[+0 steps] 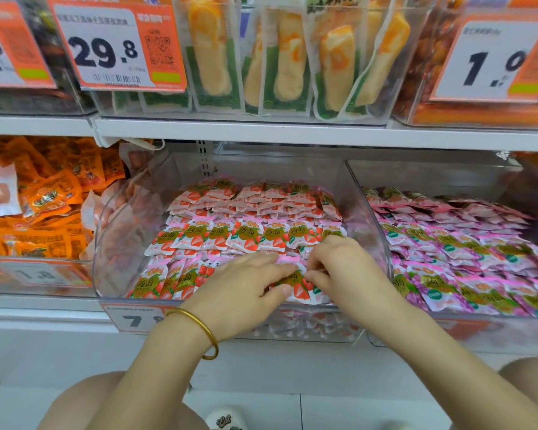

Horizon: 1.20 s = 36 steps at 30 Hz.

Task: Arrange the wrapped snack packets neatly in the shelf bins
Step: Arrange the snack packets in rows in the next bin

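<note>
A clear plastic bin [374, 212] on the lower shelf holds rows of small pink-and-red strawberry snack packets [246, 234]. My left hand [239, 293], with a gold bangle on the wrist, and my right hand [342, 265] meet at the bin's front right. Together they pinch one strawberry packet [295, 285] standing in the front row; the thumb and fingers of each hand grip its edges. More packets of the front row [168, 279] stand upright to the left of my hands. The packets beneath my hands are hidden.
A neighbouring clear bin [448, 175] on the right holds pink-and-purple packets [448, 243]. Orange packets [44, 197] fill the bin on the left. The shelf above [261, 131] carries bins of long yellow snacks [292, 57] and price tags. My knees and the white floor are below.
</note>
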Motion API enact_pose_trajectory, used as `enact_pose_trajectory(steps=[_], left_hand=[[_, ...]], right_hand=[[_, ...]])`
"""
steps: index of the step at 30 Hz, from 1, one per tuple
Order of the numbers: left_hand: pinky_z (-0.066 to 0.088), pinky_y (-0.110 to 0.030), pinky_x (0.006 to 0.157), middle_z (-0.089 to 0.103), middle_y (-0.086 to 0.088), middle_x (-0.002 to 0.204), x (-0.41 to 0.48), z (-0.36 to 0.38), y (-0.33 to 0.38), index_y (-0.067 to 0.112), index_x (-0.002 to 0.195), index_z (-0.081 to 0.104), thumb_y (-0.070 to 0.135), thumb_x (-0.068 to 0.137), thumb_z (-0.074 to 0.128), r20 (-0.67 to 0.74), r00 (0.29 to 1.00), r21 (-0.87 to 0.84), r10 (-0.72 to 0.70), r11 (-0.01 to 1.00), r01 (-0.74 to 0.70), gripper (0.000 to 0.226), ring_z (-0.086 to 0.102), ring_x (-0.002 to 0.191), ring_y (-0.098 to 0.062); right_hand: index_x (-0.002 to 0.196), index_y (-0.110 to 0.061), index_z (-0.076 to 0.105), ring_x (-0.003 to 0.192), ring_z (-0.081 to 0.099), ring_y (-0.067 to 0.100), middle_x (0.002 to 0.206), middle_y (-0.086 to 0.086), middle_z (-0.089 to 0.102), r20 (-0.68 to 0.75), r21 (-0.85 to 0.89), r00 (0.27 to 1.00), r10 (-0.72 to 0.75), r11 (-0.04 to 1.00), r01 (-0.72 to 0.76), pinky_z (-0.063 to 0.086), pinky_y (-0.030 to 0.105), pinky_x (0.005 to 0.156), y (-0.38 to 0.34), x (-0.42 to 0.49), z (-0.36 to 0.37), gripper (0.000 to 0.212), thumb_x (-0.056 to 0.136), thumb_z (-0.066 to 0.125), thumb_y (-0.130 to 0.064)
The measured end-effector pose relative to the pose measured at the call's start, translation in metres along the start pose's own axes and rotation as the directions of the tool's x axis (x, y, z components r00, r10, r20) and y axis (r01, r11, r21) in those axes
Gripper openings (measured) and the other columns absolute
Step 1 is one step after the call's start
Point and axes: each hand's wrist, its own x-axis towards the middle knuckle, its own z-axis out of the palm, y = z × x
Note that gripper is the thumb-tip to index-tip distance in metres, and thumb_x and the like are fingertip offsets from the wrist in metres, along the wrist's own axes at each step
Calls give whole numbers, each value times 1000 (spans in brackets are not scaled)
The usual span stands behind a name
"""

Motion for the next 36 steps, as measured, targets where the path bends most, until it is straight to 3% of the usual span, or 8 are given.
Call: enact_pose_trajectory(steps=[3, 6, 8, 11, 14, 21, 30, 36], left_hand=[[17, -23, 113, 31, 8, 150, -2, -1, -1, 36, 138, 39, 46, 93, 35, -50, 999, -52, 10, 999, -13, 47, 22, 138, -9], [18, -6, 102, 44, 13, 139, -11, -7, -5, 33, 126, 55, 39, 91, 48, -249, 968, -152, 11, 987, -50, 36, 31, 130, -3], [24, -4, 97, 55, 17, 124, -21, -11, -11, 33, 112, 64, 48, 84, 46, -375, 927, -192, -13, 979, -65, 37, 43, 119, -3], [39, -28, 88, 62, 15, 94, -40, -9, -19, 29, 86, 68, 46, 80, 50, -486, 874, -161, 8, 982, -98, 25, 55, 96, -9], [39, -35, 76, 57, 14, 81, -51, -3, -19, 31, 76, 60, 47, 77, 54, -498, 866, -57, 35, 996, -73, 17, 53, 81, -15], [42, -35, 69, 53, 12, 82, -57, 8, -27, 33, 83, 48, 41, 76, 49, -457, 889, 32, 44, 999, -33, 11, 48, 79, -15], [30, -27, 62, 49, 15, 78, -49, 6, -28, 30, 76, 50, 32, 77, 50, -510, 858, 74, 61, 997, -27, 2, 39, 76, -8], [37, -35, 68, 46, 15, 77, -21, -7, -32, 23, 74, 56, 21, 73, 60, -590, 807, 23, 20, 1000, -8, 5, 49, 78, -20]], right_hand=[[91, -14, 66, 101, 51, 23, 98, 4, 57, -89, 79, 996, -14, 997, 21, 40, 29, 85, 1, -4, -4, 11, 91, 56, -19], [96, -9, 67, 92, 55, 20, 95, 5, 62, -390, 135, 921, -21, 988, 80, 37, 23, 78, 1, -17, -15, 17, 88, 54, -1], [94, -9, 67, 82, 52, 10, 89, 0, 61, -478, 198, 878, 2, 975, 105, 36, 14, 74, 5, -26, -22, 20, 84, 56, 4], [86, -14, 69, 73, 47, 0, 81, -10, 56, -386, 212, 920, -64, 965, 156, 37, 4, 71, 14, -33, -17, 16, 79, 64, -1], [74, -20, 68, 73, 53, 8, 74, -8, 59, -248, 165, 951, -185, 959, 230, 46, 25, 68, 9, -40, -4, 9, 73, 65, -28], [64, -20, 59, 70, 51, 21, 69, -5, 53, -327, -68, 889, -322, 946, 318, 36, 27, 64, 6, -42, 18, 23, 67, 70, -39], [65, -17, 54, 73, 40, 14, 69, -8, 51, -440, 34, 831, -342, 918, 396, 27, 24, 67, 13, -29, 26, 29, 79, 57, -43], [63, -17, 56, 74, 45, 18, 69, -12, 50, -490, 71, 831, -264, 938, 340, 39, 36, 66, 17, 3, 19, 24, 72, 68, -36]])
